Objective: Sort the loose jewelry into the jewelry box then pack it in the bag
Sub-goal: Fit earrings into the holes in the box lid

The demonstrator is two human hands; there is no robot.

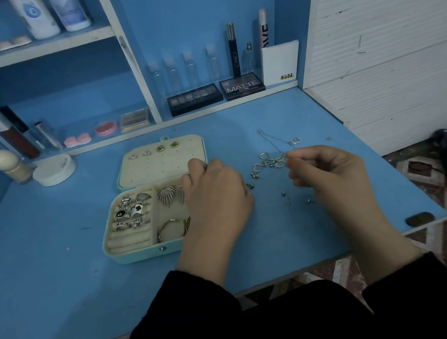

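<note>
The jewelry box (142, 252) holds rings (133, 212) and earrings (166, 147), but at three o'clock loose pieces (265, 164) lie unsorted, our right hand (330, 173) pinching one, our left hand (214, 196) curled, grip unclear.

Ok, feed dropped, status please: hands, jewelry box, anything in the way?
Left hand curled over open mint-green jewelry box, grip hidden. Right hand pinches tangled silver-and-gold jewelry beside it. Small studs loose on blue table, none blocking box.
</note>
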